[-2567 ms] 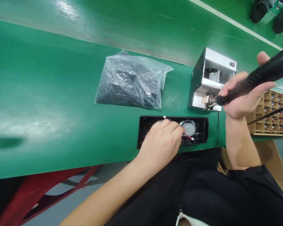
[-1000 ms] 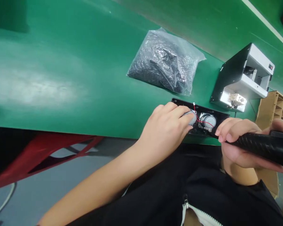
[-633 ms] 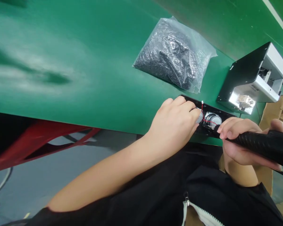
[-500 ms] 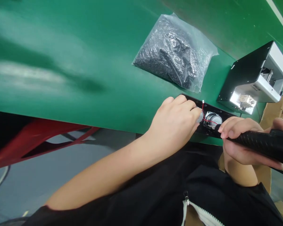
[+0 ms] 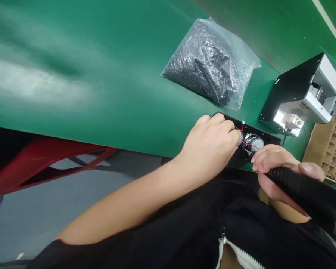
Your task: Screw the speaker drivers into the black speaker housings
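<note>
A long black plastic housing [image 5: 268,140] lies near the table's front edge. In it sits a round speaker [image 5: 257,145] with a silvery frame; a second round grey speaker [image 5: 239,139] is partly hidden under my left fingers. Red wires with a small white connector [image 5: 243,122] run between them. My left hand [image 5: 212,144] is closed over the housing's left part, fingers curled against the second speaker. My right hand [image 5: 277,164] is wrapped round a black electric screwdriver [image 5: 305,190]. Its tip points down-left into the housing beside the first speaker; the exact contact point is too small to make out.
A clear plastic bag [image 5: 210,63] of small dark parts lies behind my hands on the green table [image 5: 114,82]. A black and silver machine [image 5: 299,93] stands at the right, with a compartmented cardboard box [image 5: 332,145] beyond it. A red frame [image 5: 44,160] is below left.
The electric screwdriver has swung, its rear end lower and its tip a little further left, and my right hand has shifted left with it. My left hand keeps its grip.
</note>
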Available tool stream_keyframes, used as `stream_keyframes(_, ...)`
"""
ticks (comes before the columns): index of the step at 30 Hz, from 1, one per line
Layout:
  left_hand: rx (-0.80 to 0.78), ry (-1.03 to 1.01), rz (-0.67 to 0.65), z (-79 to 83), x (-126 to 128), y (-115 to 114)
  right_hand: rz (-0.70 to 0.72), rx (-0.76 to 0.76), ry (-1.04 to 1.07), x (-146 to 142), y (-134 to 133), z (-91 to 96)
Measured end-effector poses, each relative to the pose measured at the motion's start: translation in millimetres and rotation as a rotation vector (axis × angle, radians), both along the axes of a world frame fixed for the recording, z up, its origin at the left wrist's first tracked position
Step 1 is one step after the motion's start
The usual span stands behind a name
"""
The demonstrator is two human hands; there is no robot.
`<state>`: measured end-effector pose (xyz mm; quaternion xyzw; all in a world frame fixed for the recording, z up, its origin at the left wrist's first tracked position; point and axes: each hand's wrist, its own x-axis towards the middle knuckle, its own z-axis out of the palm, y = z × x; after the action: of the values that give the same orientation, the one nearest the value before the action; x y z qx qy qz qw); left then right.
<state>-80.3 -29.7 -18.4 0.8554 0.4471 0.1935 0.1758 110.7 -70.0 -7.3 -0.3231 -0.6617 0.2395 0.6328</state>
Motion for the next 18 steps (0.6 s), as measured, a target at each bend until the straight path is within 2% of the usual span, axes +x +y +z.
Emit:
stream_keyframes(5,-0.020,0.028,-0.035,4.8,-3,2,-0.004,0.129,0.042,-6,11,-6.9)
stream_keyframes(10,-0.086,0.069,-0.076,10.1,-4,10,0.176,0.135,-0.099,2,24,-6.8)
stream_keyframes(14,-0.075,0.102,-0.080,8.8,-5,11,0.141,0.210,-0.023,2,22,-11.0)
stream_keyframes(18,-0.023,0.107,-0.089,3.7,-8,10,0.050,-0.114,-0.125,11,8,-6.1)
